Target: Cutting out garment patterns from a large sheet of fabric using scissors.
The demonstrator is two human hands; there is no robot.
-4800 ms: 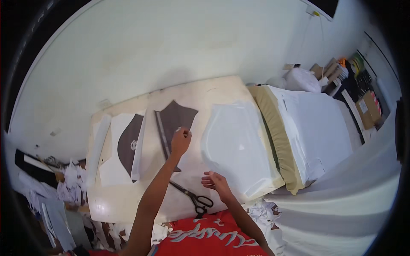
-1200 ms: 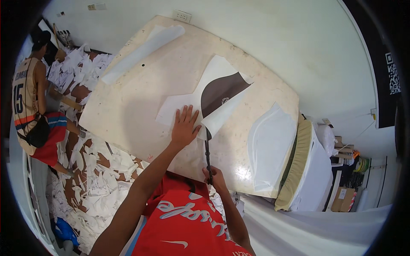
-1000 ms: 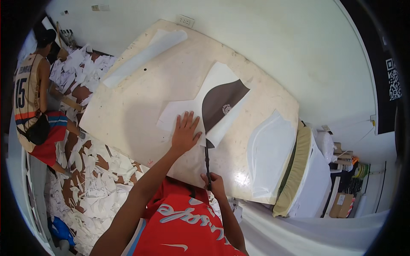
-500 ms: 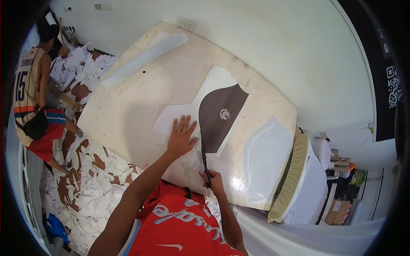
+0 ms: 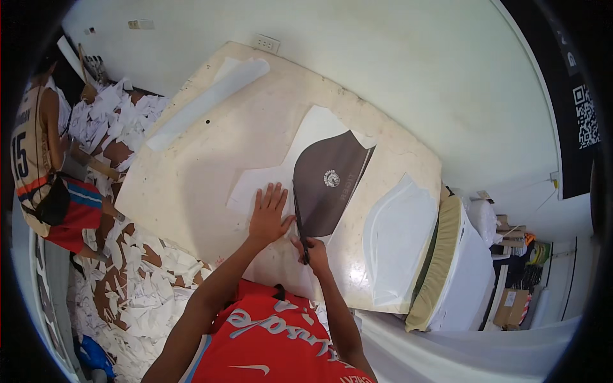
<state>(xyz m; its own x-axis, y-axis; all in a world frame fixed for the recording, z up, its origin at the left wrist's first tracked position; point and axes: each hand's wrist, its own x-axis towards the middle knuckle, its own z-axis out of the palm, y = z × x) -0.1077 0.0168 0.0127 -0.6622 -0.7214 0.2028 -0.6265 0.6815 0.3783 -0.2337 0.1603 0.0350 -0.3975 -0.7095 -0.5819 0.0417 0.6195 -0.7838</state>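
A dark brown printed piece (image 5: 333, 191) with a rounded top and a small pale emblem lies on the table, bordered by white sheet (image 5: 258, 180) on its left and top. My left hand (image 5: 269, 216) rests flat on the white sheet beside the brown piece, fingers spread. My right hand (image 5: 314, 255) is closed around the dark handles of a pair of scissors (image 5: 302, 240). Their blades point away from me along the brown piece's left edge, close to my left thumb. Whether the blades are parted cannot be made out.
The pale table (image 5: 191, 185) bears a rolled white sheet (image 5: 211, 105) at far left and curved white pieces (image 5: 397, 246) at right. Paper scraps (image 5: 153, 293) cover the floor at left, where another person (image 5: 48, 172) stands. A cushion-like stack (image 5: 440, 262) adjoins the table's right side.
My right hand and the scissors have moved forward along the brown piece's left edge. My left hand stays flat on the sheet. The view has shifted slightly.
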